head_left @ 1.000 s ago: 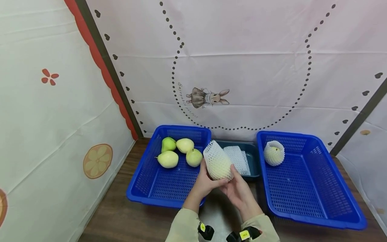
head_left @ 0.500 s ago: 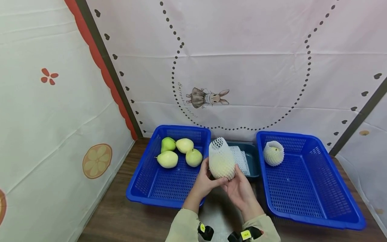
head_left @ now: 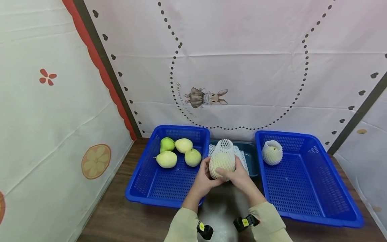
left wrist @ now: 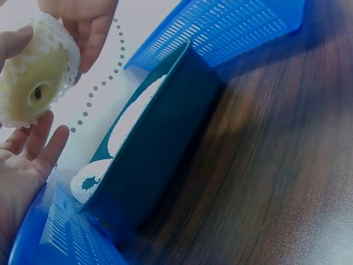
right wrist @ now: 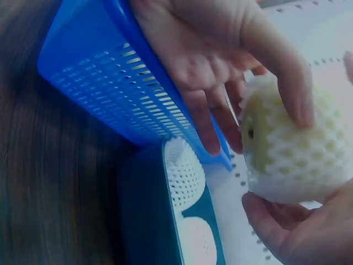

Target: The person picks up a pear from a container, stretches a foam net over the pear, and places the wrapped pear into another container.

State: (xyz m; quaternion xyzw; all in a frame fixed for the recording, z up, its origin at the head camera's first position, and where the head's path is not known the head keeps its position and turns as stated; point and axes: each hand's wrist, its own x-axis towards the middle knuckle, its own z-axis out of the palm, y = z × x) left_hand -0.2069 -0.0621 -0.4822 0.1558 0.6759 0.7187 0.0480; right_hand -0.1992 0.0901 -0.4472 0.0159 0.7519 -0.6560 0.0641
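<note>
A pear [head_left: 222,162] in a white foam net sleeve is held up in front of me by both hands, the loose end of the sleeve pointing up. My left hand [head_left: 204,176] grips its left side and lower part. On the right, my right hand [head_left: 241,173] grips it with the thumb across the front of the net. The bare bottom of the pear [left wrist: 39,93] shows at the net's lower edge in the left wrist view. Behind the hands, a dark teal tray [head_left: 251,156] contains white foam net sleeves [head_left: 241,155], partly hidden by the pear.
To the left, a blue basket [head_left: 160,198] contains several bare green-yellow pears [head_left: 167,159]. A second blue basket [head_left: 314,218] on the right contains one net-wrapped pear [head_left: 272,153] in its far left corner. Both stand on a brown wooden table [head_left: 105,215] before a printed cloth wall [head_left: 257,80].
The sleeved pear has turned from leaning left to nearly upright. My right hand has rotated, bringing its thumb round onto the front of the net. The left hand keeps its place.
</note>
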